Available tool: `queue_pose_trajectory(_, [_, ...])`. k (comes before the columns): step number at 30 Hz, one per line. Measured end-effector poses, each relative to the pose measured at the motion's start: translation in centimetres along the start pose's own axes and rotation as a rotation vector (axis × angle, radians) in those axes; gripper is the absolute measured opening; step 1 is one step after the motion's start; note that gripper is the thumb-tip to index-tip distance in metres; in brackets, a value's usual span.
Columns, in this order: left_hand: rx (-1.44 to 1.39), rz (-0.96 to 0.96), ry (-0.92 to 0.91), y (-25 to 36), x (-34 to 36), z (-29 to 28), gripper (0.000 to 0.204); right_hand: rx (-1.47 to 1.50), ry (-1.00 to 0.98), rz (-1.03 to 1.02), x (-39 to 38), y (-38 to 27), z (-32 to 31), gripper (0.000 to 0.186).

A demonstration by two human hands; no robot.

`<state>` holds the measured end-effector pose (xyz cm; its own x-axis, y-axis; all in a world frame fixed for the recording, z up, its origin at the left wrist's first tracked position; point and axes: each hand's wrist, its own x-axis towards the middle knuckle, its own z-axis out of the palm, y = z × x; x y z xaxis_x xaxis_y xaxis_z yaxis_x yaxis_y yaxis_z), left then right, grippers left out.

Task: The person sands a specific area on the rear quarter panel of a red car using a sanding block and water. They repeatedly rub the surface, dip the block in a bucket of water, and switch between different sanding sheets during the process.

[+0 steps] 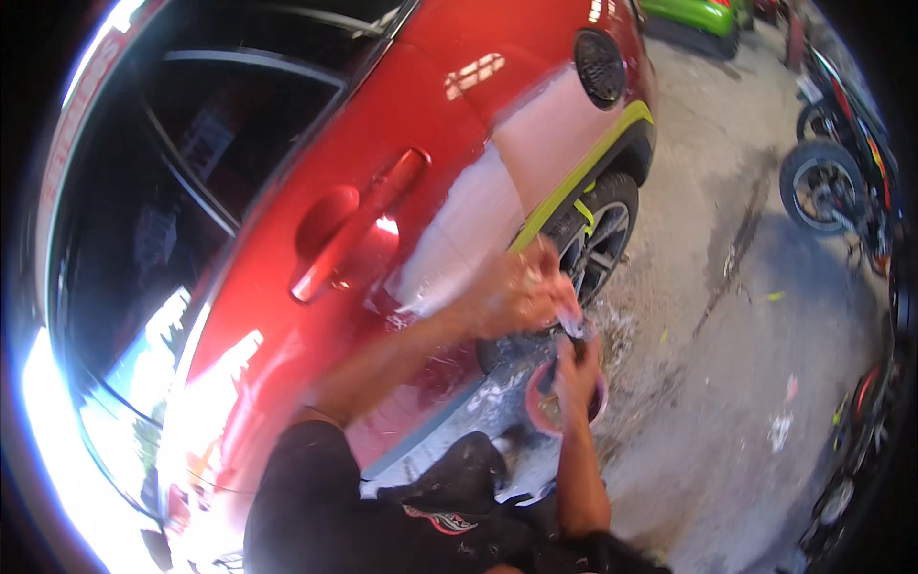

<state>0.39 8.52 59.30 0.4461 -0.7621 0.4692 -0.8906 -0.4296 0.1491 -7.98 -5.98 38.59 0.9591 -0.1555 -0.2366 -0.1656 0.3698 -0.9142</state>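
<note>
My left hand is closed, its arm stretched across the side of a red car. Just below it, my right hand is closed too. Between the two hands sits a small pale and dark piece, blurred and partly covered by fingers; its kind cannot be made out. Under my right hand stands a pink bucket, its inside partly hidden. The car's rear panel has a dull whitish-pink patch. Yellow-green tape runs along the wheel arch.
Above the hands is the car's door handle, with the rear wheel beside them. A motorcycle stands at far right, another vehicle at lower right. A green car is parked behind. The concrete floor is stained.
</note>
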Motion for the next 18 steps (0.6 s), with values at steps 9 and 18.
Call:
queue_pose_trajectory(9, [0.619, 0.056, -0.288, -7.1, 3.7, -26.7, 0.039, -0.429, 0.379, -0.705, 4.2, -11.7, 23.1, 0.049])
queue_pose_trajectory(18, [0.510, 0.059, -0.177, -9.9, 2.7, -22.3, 0.023, -0.433, 0.450, -0.683, 2.9, -11.2, 22.9, 0.050])
